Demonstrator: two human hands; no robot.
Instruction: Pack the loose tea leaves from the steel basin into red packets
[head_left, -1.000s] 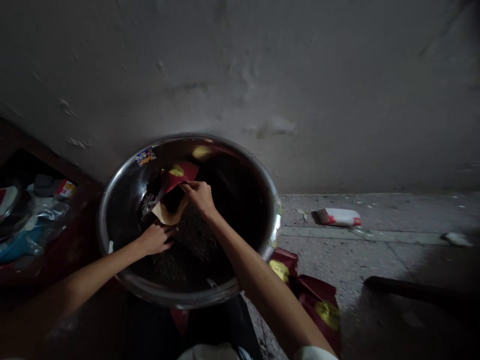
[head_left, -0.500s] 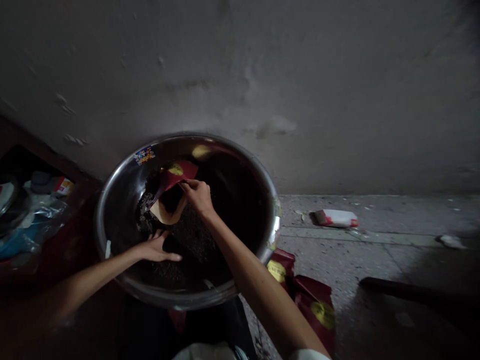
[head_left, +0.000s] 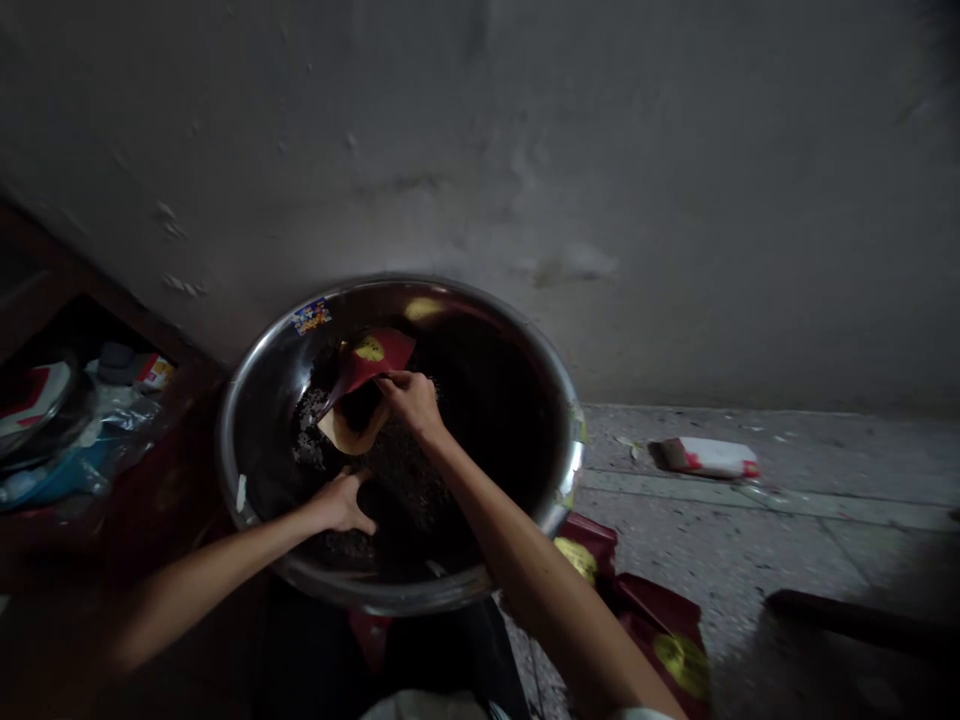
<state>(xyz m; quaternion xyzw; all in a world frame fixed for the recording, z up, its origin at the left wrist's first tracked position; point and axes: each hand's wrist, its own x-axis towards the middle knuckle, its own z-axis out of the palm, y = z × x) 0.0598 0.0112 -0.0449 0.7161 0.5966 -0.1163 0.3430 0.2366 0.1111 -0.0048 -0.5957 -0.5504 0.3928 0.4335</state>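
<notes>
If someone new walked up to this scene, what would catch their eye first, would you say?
Probably the big shiny metal basin against the grey wall, with dark loose material inside. Next, the open red bag in it, its edge pinched by the right hand. Then the white-and-red packet on the floor, right of the basin.

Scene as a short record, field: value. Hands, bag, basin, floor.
left hand: open, low in basin; contact with contents unclear
right hand: gripping the red bag's edge
red bag: inside basin, mouth open, brown lining showing
basin: metal, sticker on inner wall
contents: dark loose material, type unclear
floor, right: more red bags, white-and-red packet
</notes>
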